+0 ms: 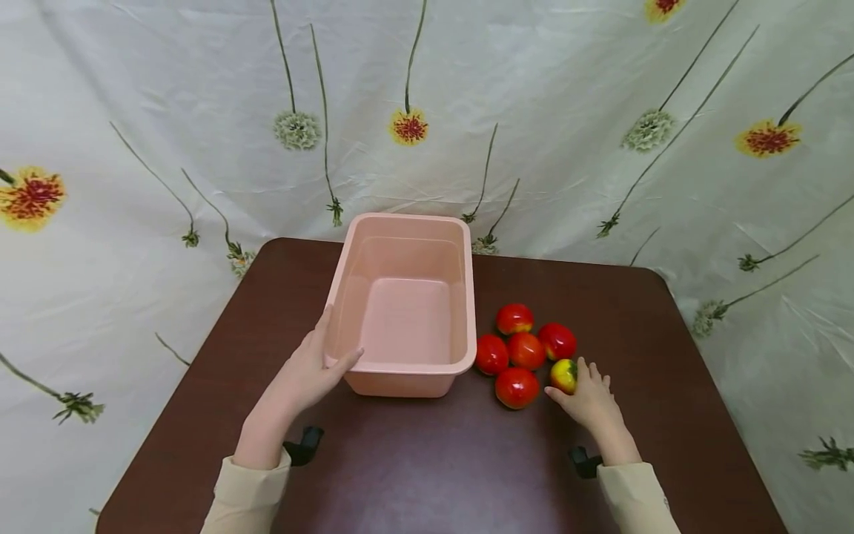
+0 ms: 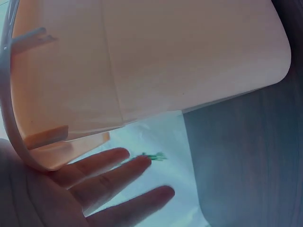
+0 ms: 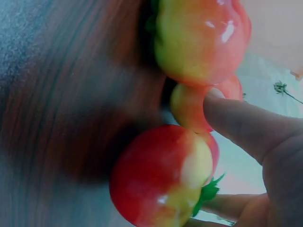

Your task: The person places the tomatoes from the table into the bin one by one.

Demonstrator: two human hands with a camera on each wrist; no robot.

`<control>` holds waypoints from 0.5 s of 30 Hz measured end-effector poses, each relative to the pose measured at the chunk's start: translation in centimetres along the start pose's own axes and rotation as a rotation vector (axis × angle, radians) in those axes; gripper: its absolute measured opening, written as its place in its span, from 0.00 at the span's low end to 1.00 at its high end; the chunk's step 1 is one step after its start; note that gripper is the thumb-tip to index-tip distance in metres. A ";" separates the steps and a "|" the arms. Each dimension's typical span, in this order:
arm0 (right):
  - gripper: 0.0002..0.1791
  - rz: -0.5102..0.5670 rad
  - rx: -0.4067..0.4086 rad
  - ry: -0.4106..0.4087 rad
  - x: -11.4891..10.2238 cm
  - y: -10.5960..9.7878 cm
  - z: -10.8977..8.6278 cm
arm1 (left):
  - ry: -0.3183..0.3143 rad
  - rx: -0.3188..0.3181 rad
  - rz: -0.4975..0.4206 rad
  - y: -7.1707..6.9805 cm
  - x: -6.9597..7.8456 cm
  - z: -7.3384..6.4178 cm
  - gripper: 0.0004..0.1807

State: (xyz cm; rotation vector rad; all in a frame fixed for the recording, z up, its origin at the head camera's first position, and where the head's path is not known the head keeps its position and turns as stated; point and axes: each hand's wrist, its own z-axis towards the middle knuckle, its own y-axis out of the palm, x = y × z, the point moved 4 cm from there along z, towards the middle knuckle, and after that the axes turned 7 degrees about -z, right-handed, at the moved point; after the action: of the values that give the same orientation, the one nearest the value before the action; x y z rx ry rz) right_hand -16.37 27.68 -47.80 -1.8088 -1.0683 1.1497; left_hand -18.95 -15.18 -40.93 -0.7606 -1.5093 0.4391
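My left hand [image 1: 310,371] rests at the near left corner of a pink plastic tub [image 1: 405,378]. Its thumb lies over the front rim, and in the left wrist view the other fingers [image 2: 111,182] stretch out straight below the rim, outside the wall. The tub's inside shows bare. To its right, my right hand [image 1: 594,397] reaches around a red and yellow tomato [image 1: 563,377] with a green leafy top. In the right wrist view that tomato [image 3: 158,175] lies between thumb and fingers, with a gap at the thumb [image 3: 241,116].
Several red, glossy tomatoes [image 1: 525,350] cluster between the tub and my right hand. The dark brown table [image 1: 400,460] has rounded far corners. Behind it hangs a white cloth [image 1: 373,170] printed with flowers. A small black device sits at each wrist.
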 end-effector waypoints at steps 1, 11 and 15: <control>0.52 0.001 0.003 0.005 0.1 0.1 0.0 | -0.001 -0.003 -0.006 0.1 -0.1 0.0 0.53; 0.52 0.003 0.009 0.052 0.7 0.5 0.6 | -0.030 -0.024 -0.042 0.1 -0.3 0.2 0.55; 0.50 0.009 0.018 0.071 0.9 0.6 0.8 | -0.033 -0.027 -0.049 0.1 -0.3 0.2 0.55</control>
State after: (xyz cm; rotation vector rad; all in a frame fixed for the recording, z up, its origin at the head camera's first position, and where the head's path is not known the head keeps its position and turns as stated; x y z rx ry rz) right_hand -16.72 28.41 -48.95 -1.8286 -1.0065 1.0888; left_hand -19.16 -15.30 -41.24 -0.7393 -1.5639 0.3973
